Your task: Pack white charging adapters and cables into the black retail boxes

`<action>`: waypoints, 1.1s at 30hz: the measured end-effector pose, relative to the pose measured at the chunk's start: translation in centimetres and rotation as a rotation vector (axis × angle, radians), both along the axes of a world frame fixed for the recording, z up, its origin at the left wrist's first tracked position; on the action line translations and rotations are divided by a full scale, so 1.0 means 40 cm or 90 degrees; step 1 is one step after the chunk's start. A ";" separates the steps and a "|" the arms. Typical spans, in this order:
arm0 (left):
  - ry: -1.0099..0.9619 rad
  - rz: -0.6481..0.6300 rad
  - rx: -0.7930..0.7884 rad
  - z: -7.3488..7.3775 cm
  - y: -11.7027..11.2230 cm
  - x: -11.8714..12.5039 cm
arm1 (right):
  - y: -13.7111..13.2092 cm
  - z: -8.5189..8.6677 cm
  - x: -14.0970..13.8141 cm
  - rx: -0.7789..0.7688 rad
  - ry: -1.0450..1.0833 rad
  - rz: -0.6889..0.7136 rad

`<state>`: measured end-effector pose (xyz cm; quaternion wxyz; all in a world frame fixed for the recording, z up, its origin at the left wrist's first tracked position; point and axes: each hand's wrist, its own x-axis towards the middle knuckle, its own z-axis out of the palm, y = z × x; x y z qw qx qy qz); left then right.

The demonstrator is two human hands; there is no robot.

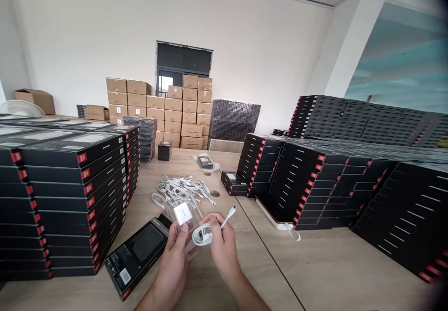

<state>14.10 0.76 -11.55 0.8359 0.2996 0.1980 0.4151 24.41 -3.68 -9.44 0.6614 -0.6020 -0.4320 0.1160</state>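
My left hand (178,250) grips a clear plastic tray (193,204), its thumb against a white charger block (182,214) seated in the tray. A coiled white charging cable (202,236) is pinched in my right hand (222,241), over the right part of the tray. One plug of the cable points up and away to the right. Left of my hands lies a black box (140,251) with a dark window panel, its far end apparently open. Just beyond the tray, a loose heap of white cables (178,187) covers part of the table.
Tall stacks of black boxes (70,199) rise on the left, with more black box stacks (290,180) on the right. Beyond the cable heap sit a small black box (235,183) and a wrapped item (206,162). Brown cartons (173,110) are piled by the far wall.
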 end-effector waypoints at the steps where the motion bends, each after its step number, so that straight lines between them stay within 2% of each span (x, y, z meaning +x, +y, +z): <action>1: -0.016 -0.013 -0.007 0.004 -0.003 -0.001 | 0.001 -0.004 0.004 -0.011 -0.049 -0.008; 7: -0.052 -0.021 -0.018 0.002 -0.003 -0.009 | 0.016 -0.041 0.015 0.002 -0.280 -0.015; 10: -0.048 -0.016 0.015 -0.012 0.013 -0.014 | 0.026 -0.051 0.025 -0.040 -0.366 0.002; 12: -0.038 -0.007 0.033 -0.019 0.025 -0.016 | 0.026 -0.052 0.035 -0.078 -0.365 0.025; 14: -0.028 0.024 0.039 -0.021 0.036 -0.017 | 0.019 -0.047 0.045 -0.105 -0.280 0.084; 17: -0.016 0.071 0.036 -0.016 0.046 -0.018 | -0.002 -0.035 0.058 -0.120 -0.042 0.248; 19: -0.011 0.074 0.039 -0.010 0.047 -0.021 | -0.014 -0.027 0.063 -0.117 0.087 0.323; 24: 0.002 0.051 0.086 -0.004 0.043 -0.023 | -0.015 -0.022 0.049 -0.109 0.232 0.284; 29: 0.098 0.125 0.137 -0.015 0.052 -0.013 | 0.002 -0.035 0.023 -0.100 0.292 0.206; 31: 0.096 0.143 0.110 -0.019 0.057 -0.012 | 0.002 -0.033 0.026 -0.096 0.304 0.224; 33: 0.077 0.129 0.079 -0.020 0.060 -0.015 | -0.003 -0.028 0.038 -0.101 0.341 0.282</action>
